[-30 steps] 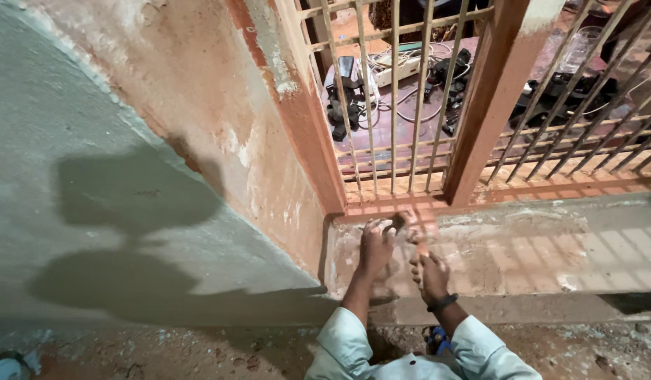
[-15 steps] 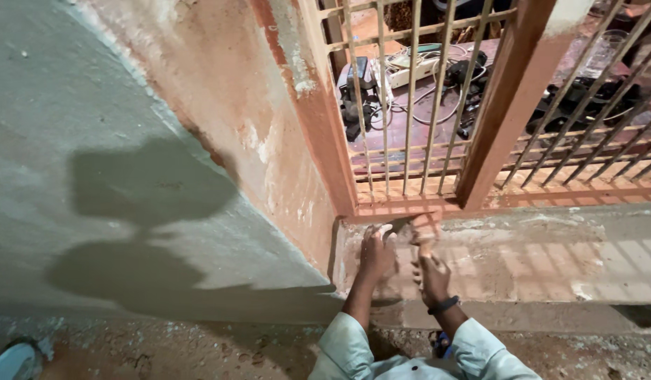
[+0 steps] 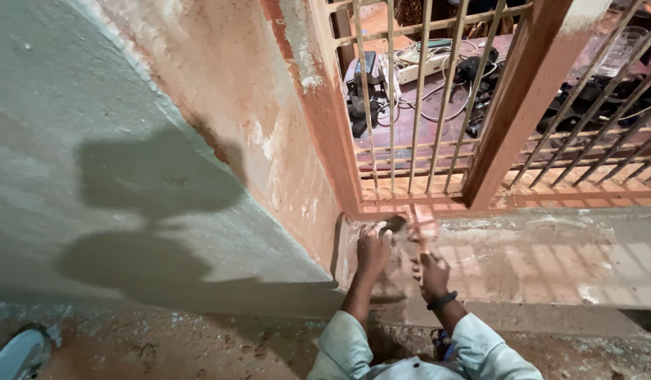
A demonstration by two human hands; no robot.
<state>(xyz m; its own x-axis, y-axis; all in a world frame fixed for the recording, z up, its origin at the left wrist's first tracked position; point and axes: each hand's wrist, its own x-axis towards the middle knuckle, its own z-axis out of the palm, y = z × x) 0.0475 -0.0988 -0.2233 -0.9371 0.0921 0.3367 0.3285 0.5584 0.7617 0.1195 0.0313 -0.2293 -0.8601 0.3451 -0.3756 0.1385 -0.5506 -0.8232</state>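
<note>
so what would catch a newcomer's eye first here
Likely the two hands low at the middle, the left hand pressed to the grey wall below the sill, the right hand gripping a wooden-handled tool. Above them stands an orange window grille, with a big shadow across the plaster at left.

Rust-coloured window grille [image 3: 438, 105] above the ledge, thick orange post [image 3: 522, 105] beside it. Behind the bars: tangled cables [image 3: 438, 91] and dark gear [image 3: 593, 98]. Grey plastered wall [image 3: 128, 176] left, shadowed. Blue-white object [image 3: 19, 352] on dirt floor [image 3: 185, 345].
</note>
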